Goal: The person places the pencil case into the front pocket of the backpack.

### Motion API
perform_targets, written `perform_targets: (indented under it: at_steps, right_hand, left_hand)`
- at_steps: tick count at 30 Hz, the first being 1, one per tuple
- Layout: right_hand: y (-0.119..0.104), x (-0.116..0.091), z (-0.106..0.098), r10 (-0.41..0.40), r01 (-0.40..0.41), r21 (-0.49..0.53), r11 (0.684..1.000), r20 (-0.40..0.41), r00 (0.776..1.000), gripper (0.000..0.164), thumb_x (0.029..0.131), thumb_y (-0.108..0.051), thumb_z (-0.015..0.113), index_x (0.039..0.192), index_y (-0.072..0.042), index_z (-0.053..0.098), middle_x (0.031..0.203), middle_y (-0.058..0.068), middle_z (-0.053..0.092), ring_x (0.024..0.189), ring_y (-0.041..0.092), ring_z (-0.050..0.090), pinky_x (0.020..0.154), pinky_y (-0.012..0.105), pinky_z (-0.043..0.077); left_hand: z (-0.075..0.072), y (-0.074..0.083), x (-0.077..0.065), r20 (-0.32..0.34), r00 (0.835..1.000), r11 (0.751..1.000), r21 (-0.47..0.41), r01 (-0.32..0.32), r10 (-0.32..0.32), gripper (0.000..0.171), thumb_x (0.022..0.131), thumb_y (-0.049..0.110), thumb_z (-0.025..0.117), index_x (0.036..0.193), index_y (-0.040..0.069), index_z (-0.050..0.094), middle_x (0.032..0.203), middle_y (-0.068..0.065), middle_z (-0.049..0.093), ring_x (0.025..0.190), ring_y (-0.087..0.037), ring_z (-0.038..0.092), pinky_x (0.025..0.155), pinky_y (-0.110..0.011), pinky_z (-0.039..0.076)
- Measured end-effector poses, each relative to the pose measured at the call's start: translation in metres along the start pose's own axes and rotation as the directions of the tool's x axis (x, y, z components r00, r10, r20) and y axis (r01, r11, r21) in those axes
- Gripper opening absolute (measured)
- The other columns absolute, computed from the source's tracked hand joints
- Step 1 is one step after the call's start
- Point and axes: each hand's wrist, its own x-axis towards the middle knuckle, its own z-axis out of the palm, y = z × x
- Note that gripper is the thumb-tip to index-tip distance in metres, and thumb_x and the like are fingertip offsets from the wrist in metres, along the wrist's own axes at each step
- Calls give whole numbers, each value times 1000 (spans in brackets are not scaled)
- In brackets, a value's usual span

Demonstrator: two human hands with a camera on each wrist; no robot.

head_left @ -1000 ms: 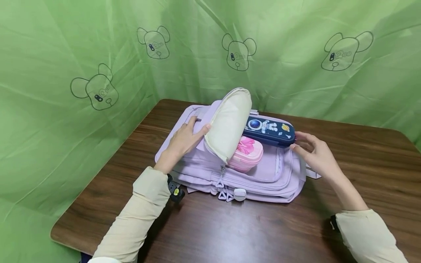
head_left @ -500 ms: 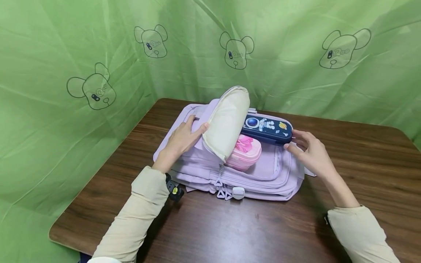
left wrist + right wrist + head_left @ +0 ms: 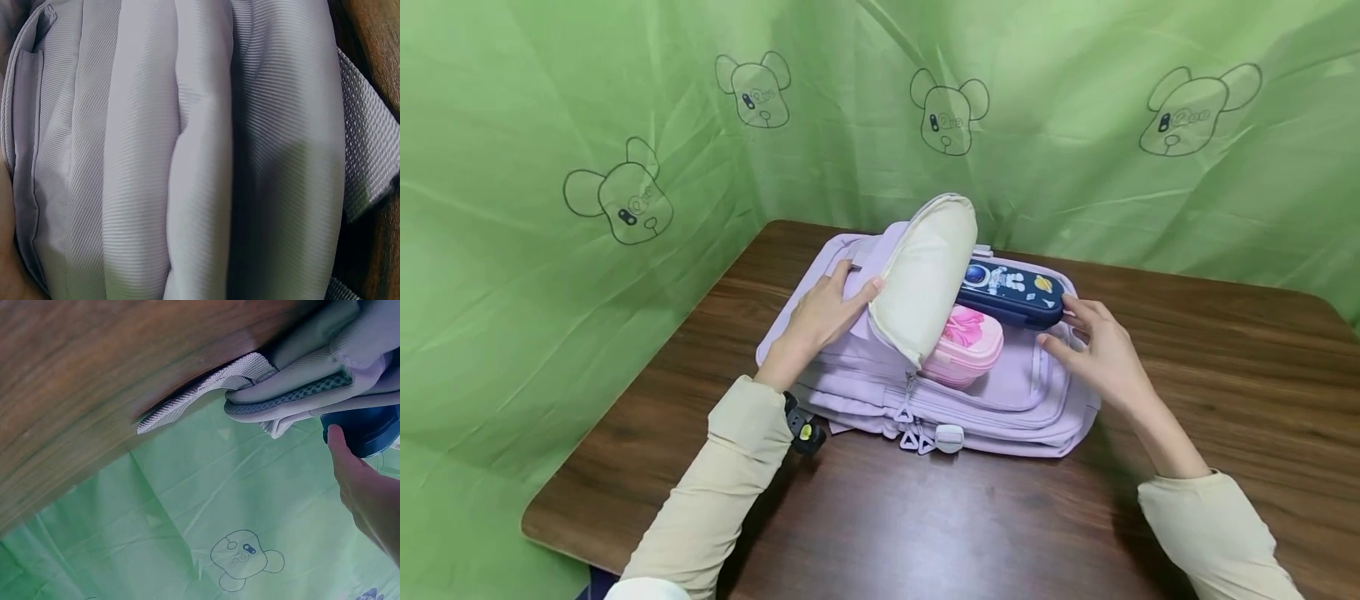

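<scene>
A lavender backpack (image 3: 1063,421) lies flat on the table, its front pocket unzipped. My left hand (image 3: 820,317) grips the pocket's flap (image 3: 925,279), thumb at its edge, holding it folded up with the cream lining showing. Under the flap, a navy pencil case (image 3: 1018,292) with an astronaut picture lies partly inside the pocket, its left end hidden. Fingertips of my right hand (image 3: 1101,354) press on its right end, while the thumb stands apart from it. In the right wrist view a finger touches the navy case (image 3: 362,428). A pink pencil case (image 3: 966,350) lies in front, partly covered by the flap.
The brown wooden table (image 3: 1000,533) extends around the backpack on all sides. Zipper pulls (image 3: 913,440) and a small pale tag (image 3: 949,438) hang at the bag's front edge. A green curtain (image 3: 850,125) with bear outlines hangs behind and at the left.
The navy pencil case has slid left, deeper under the flap, with my right hand following it. My right thumb has come away from the case. My left hand keeps holding the flap up.
</scene>
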Motion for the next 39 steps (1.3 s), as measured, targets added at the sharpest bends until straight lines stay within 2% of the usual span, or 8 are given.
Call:
perform_targets:
  at_steps: [3,9,17,23,30,34,39]
  right_hand:
    - [0,-1,0,-12,13,-36,999,16,1000,70,83,-17,71,135,13,36,121,29,46,112,45,49,91,50,41]
    - [-2,-4,2,-32,30,-97,995,-14,999,67,82,-17,71,135,11,40,118,27,52,111,44,49,91,53,39]
    - [-3,-3,8,-88,85,-75,994,-41,995,58,81,-6,69,131,12,44,117,29,54,108,43,53,88,50,44]
    - [-3,-4,11,-93,88,-88,992,-48,995,58,81,-7,68,130,12,44,119,32,54,104,46,55,85,51,45]
    - [-6,-6,11,-51,52,-51,997,3,999,70,81,-15,71,137,10,36,129,33,45,113,47,48,90,53,42]
    - [-6,-6,13,-31,33,-47,998,27,999,75,81,-19,71,140,8,32,130,33,44,113,48,48,92,53,40]
    - [-6,-7,17,-45,47,-43,998,59,997,80,81,-18,71,142,8,27,133,33,41,112,47,49,93,50,40]
  left_hand:
    - [0,2,0,6,1000,1000,4,6,-6,82,84,74,30,145,19,27,127,-24,49,110,-42,51,83,-53,43]
    - [2,1,-1,2,1000,1000,5,11,-11,82,84,75,29,145,20,27,128,-24,48,110,-43,50,83,-54,43]
    - [1,-2,-2,-2,1000,1000,-3,24,-24,84,82,77,28,145,21,25,130,-25,46,109,-46,50,83,-56,42]
    - [2,1,-3,-7,1000,1000,3,27,-27,83,82,77,27,145,22,25,130,-25,45,108,-48,50,81,-57,43]
    - [4,4,-7,-11,999,999,2,35,-35,84,82,77,28,145,23,24,132,-26,44,110,-48,48,82,-58,42]
    - [4,3,-7,-21,999,999,4,34,-34,83,82,77,28,144,23,26,132,-24,45,109,-48,49,81,-57,42]
    - [4,1,-6,-26,999,1000,4,29,-29,83,81,78,28,144,24,26,132,-22,46,109,-47,49,81,-57,42]
